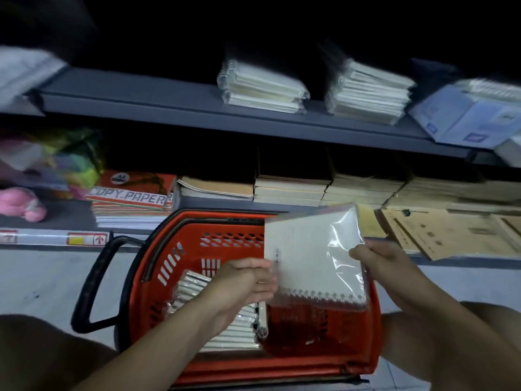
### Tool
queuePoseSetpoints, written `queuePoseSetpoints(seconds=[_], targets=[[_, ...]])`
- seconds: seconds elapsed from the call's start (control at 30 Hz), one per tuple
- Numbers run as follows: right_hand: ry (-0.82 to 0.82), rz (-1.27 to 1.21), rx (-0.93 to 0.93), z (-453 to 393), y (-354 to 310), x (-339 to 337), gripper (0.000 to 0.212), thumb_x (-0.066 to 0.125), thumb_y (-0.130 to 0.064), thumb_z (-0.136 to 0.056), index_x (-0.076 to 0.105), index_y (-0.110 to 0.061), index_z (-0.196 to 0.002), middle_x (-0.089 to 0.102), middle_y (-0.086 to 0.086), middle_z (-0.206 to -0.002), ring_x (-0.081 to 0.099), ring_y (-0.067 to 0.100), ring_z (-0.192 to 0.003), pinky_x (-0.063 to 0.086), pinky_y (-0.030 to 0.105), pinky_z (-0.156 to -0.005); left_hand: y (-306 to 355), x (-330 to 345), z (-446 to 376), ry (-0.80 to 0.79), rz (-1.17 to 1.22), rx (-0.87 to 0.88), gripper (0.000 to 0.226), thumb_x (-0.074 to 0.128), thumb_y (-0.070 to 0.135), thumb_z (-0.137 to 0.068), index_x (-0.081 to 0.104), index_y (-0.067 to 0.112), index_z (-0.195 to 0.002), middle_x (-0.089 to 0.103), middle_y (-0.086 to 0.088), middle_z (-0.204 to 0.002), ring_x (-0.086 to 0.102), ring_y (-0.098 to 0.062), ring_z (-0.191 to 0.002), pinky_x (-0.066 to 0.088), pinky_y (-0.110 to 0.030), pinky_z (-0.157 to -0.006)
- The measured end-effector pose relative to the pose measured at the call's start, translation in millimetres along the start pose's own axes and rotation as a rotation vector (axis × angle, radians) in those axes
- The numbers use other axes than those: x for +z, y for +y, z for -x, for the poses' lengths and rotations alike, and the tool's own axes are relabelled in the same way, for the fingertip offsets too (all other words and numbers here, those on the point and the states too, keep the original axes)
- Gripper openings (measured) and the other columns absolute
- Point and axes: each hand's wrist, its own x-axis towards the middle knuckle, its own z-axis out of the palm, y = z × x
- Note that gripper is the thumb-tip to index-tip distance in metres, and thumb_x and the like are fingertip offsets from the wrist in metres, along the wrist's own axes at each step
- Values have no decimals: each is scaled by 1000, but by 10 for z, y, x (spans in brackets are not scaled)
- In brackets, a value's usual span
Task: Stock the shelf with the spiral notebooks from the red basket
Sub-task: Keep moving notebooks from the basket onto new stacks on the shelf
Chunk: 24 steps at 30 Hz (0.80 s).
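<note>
We lift a wrapped spiral notebook above the red basket, left hand and right hand pinching its edges; shelf placement likely follows.

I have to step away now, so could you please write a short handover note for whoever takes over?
Left hand and right hand: both grip one wrapped notebook, held above the basket.
Basket: on the floor before the shelf; a stack of notebooks lies in its left half.
Done: two piles already sit on the shelf.
Left: shelve the held notebook, then the stack.
</note>
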Motion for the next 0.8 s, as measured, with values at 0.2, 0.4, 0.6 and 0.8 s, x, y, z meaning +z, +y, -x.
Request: queuePoseSetpoints(seconds=[0.2,0.4,0.6,0.8], targets=[[36,-257,-110,259,-251,6,35,61,-18,-93,51,2,-65,47,18,-53,49,23,-50,39,34,-59,79,-47,87,21,77,107,23,68,5,-92,69,3,-115,77,-18,-103,75,-29,-99,59,-38,-92],[-30,-697,-114,254,-282,212,27,73,-21,-77,65,5,-76,62,32,-84,61,37,-81,46,44,-78,192,-106,150,121,255,172,33,72,16,-89,62,8,-120,74,-17,-111,75,-33,-95,60,-42,-87],[-273,-948,-14,376,-372,679,37,54,11,-85,62,-1,-119,72,20,-119,68,36,-114,62,43,-85,414,-82,235,-262,454,326,43,47,15,-102,51,28,-143,63,-8,-139,61,-30,-127,50,-54,-103],[-335,-831,-9,231,-442,438,42,62,-9,-87,61,-8,-129,69,19,-126,67,39,-115,58,53,-90,611,-335,332,-195,341,430,47,52,19,-100,50,34,-144,67,-4,-134,65,-27,-122,57,-47,-91]])
